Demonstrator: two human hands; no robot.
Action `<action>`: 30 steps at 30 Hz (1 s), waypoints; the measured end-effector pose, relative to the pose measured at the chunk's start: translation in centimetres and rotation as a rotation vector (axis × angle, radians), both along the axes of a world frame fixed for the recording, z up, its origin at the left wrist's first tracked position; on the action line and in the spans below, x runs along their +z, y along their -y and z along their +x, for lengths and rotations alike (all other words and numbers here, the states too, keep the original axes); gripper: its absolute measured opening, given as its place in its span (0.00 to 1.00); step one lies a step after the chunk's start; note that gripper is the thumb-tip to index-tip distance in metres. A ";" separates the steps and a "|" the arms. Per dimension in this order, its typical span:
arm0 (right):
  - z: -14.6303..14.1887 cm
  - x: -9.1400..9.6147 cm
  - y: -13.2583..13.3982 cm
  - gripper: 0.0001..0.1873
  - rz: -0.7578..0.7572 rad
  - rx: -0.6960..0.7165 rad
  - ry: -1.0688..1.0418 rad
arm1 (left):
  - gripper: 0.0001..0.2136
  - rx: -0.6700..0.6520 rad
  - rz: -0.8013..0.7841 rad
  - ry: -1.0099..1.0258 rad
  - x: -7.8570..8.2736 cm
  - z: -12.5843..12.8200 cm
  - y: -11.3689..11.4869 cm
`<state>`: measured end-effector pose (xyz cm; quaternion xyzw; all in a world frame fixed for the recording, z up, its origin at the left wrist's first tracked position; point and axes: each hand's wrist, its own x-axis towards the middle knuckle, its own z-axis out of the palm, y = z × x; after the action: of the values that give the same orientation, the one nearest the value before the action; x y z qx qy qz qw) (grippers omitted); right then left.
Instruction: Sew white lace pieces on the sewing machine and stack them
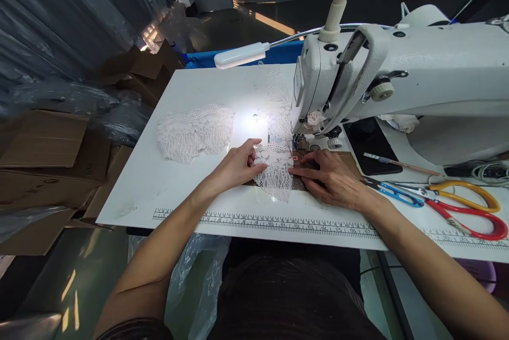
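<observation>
A strip of white lace [274,173] lies flat at the front of the sewing machine [318,83], beside its presser foot [296,142]. My left hand [238,164] is at the lace's left edge. Its thumb and index finger are apart and touch the lace, while the other fingers curl under. My right hand [330,178] lies flat with fingers spread on a brown plate [345,162], its index fingertip at the lace's right edge. More lace [278,117] runs back behind the foot. A separate gathered lace piece [196,133] rests to the left.
Orange-handled scissors [465,194], red-handled scissors [469,218], blue thread snips [401,194], a pen [400,162] and a black phone [374,144] lie on the right. A lamp [242,56] shines over the white table [143,181]. Cardboard boxes [51,165] stand at the left.
</observation>
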<state>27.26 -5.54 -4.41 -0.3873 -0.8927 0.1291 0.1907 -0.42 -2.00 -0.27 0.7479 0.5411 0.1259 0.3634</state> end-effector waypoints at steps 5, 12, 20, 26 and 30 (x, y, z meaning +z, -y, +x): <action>0.0 -0.3 0.0 0.21 0.001 -0.010 0.017 | 0.30 -0.006 -0.005 0.016 0.2 0.0 0.1; 0.0 -0.5 0.0 0.21 0.024 -0.013 0.015 | 0.31 -0.014 0.036 0.031 0.1 0.0 0.1; -0.1 -0.1 0.1 0.22 0.028 -0.010 0.011 | 0.22 0.014 0.213 0.009 -0.3 -0.3 -0.3; -0.2 -0.1 0.2 0.22 0.020 -0.017 0.018 | 0.13 -0.519 0.750 -0.247 -0.6 2.3 -1.9; -0.3 0.0 0.2 0.21 0.042 -0.026 0.016 | 0.17 -0.786 0.792 -0.393 -0.9 3.6 -2.7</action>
<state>27.01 -5.77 -4.41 -0.3956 -0.8917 0.1046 0.1935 3.22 0.72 -1.14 0.9803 0.1923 0.0331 -0.0311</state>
